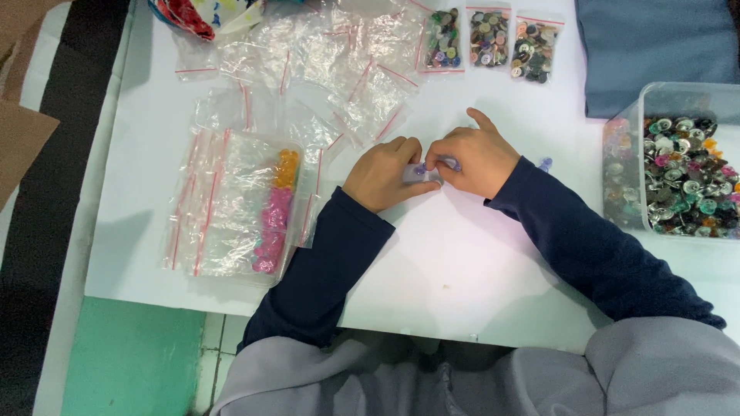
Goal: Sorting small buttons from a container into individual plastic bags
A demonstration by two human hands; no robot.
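Note:
My left hand and my right hand meet at the middle of the white table. Together they pinch a small clear zip bag with purple buttons inside. Both hands have their fingers closed on the bag, and most of it is hidden under them. A single small bluish button lies just right of my right wrist.
Several empty clear zip bags lie spread at the back. A stack of bags with pink and orange buttons sits at the left. Three filled button bags lie at the back. A clear tub of mixed buttons stands right.

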